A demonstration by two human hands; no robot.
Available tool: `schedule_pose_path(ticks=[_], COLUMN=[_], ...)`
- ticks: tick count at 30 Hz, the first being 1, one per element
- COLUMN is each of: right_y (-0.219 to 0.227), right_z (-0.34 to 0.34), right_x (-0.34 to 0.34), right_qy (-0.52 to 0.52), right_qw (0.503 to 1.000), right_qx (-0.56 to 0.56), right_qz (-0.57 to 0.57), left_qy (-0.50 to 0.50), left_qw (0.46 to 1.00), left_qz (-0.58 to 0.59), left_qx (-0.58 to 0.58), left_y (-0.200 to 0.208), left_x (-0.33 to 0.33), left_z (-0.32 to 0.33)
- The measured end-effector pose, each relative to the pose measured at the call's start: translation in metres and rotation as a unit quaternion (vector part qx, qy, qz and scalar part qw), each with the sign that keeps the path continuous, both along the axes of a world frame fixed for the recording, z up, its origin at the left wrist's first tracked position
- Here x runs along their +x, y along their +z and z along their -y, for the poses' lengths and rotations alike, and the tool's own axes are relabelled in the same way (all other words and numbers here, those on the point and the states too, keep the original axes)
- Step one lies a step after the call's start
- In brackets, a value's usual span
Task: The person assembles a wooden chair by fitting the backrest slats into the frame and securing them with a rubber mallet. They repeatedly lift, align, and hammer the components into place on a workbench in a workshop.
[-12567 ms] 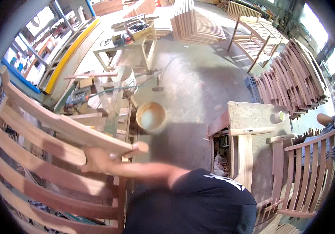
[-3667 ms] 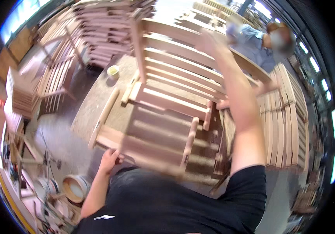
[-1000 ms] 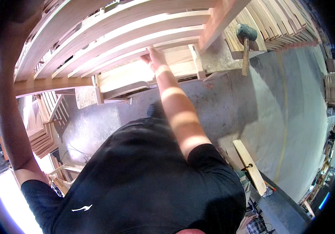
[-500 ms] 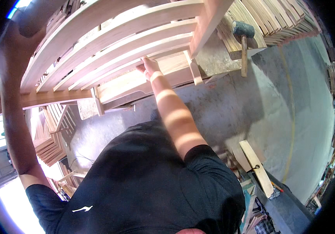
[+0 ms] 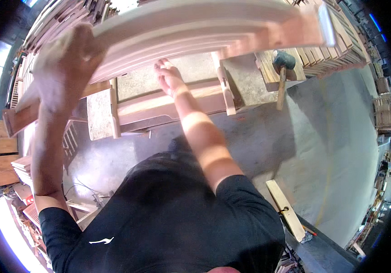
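A large slatted wooden frame [image 5: 182,28], blurred by motion, stretches across the top of the view, tilted above the bench. My left hand [image 5: 68,61] is closed round its left end; the blur hides some of the fingers. Under the lowest slats is my right hand [image 5: 169,79], palm up with fingers apart. Its fingertips come close to the slats' lower edge, and whether they touch I cannot tell. Below lies a wooden base piece with a long curved rail [image 5: 172,105] and two short crosspieces, resting on the worn work surface [image 5: 99,116].
A black-headed mallet [image 5: 283,61] lies on a wooden block to the right, its handle overhanging the edge. Stacked wooden parts [image 5: 332,57] stand behind it. A pale plank [image 5: 286,211] rests at lower right. More timber is piled at far left.
The slatted frame has tipped, so its slats look closer together and more of the base shows. My left hand moved right and inward. My right hand has released the slat and opened.
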State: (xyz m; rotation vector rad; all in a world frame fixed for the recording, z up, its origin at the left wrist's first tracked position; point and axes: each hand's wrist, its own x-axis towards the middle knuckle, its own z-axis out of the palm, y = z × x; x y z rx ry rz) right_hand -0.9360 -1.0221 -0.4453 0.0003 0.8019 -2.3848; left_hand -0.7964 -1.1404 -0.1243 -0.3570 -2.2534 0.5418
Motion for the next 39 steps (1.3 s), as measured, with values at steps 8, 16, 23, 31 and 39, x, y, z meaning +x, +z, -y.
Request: schedule_pose_path(ticks=[8, 16, 23, 31, 39], right_y=[0.128, 0.185, 0.078, -0.012, -0.029], right_z=[-0.130, -0.200, -0.244, -0.266, -0.270], right_x=[0.139, 0.229, 0.274, 0.337, 0.337], right_qy=[0.018, 0.046, 0.066, -0.016, 0.055], right_qw=[0.965, 0.995, 0.986, 0.968, 0.888], right_qx=[-0.175, 0.035, -0.149, -0.051, 0.308], right_qz=[-0.195, -0.078, 0.037, 0.243, 0.337], left_qy=[-0.030, 0.043, 0.112, 0.148, 0.124], left_qw=[0.979, 0.787, 0.772, 0.712, 0.770], left_qz=[0.138, 0.576, 0.534, 0.610, 0.556], left_qx=[0.148, 0.215, 0.326, 0.314, 0.287], left_y=[-0.014, -0.004, -0.168, -0.350, -0.301], left_x=[0.073, 0.118, -0.019, -0.096, -0.084], left_z=[-0.050, -0.086, -0.035, 0.042, 0.064])
